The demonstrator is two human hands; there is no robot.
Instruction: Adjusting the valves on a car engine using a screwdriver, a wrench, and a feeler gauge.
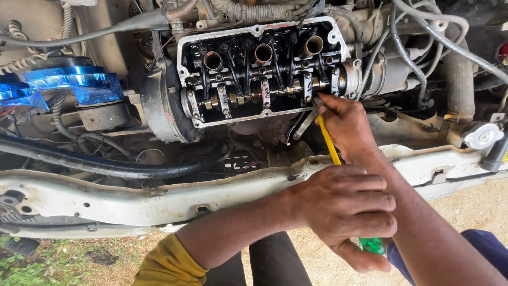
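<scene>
An open cylinder head (pixel 254 74) shows its camshaft, rocker arms and three round plug tubes. My left hand (pixel 344 206) is closed around the green handle (pixel 373 244) of a screwdriver. Its yellow shaft (pixel 329 140) runs up to the head's lower right edge. There my right hand (pixel 344 124) pinches the shaft's upper end against the rockers. A thin metal strip (pixel 304 124) hangs just below its fingers; whether the hand holds it is unclear. The screwdriver's tip is hidden by my fingers.
A dented white front crossmember (pixel 132 198) runs across below the engine. Black hoses (pixel 106 164) lie at the left under a shiny blue cover (pixel 69 82). Grey hoses and wiring (pixel 423 47) crowd the right, near a white radiator cap (pixel 481 135). Sandy ground lies below.
</scene>
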